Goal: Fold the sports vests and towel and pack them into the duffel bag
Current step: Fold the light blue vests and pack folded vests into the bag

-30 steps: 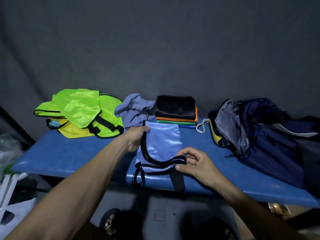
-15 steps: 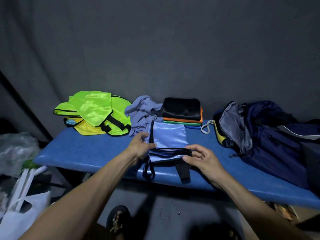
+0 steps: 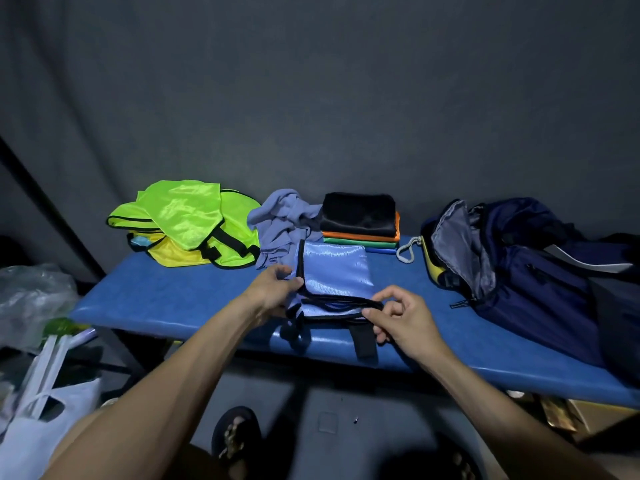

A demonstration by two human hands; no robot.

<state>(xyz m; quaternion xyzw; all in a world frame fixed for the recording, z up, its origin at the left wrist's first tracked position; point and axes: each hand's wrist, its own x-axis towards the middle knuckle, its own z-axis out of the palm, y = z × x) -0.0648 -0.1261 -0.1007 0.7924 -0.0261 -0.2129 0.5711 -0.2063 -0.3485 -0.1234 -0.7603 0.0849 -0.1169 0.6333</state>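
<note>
Both hands pinch the half-folded blue vest (image 3: 334, 271) near the bench's (image 3: 180, 296) front edge, left hand (image 3: 273, 289) on its left fold, right hand (image 3: 398, 315) on the black trim; slick fabric may slip, fold springing open, straps dragging it off.

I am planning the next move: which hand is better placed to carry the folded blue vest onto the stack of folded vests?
Probably the right hand: it pinches the blue vest at its near right edge, on the stack's side. The left hand holds the far side.

blue bench (image 3: 180, 299), white plastic bag (image 3: 38, 434), sandal (image 3: 235, 438)
</note>
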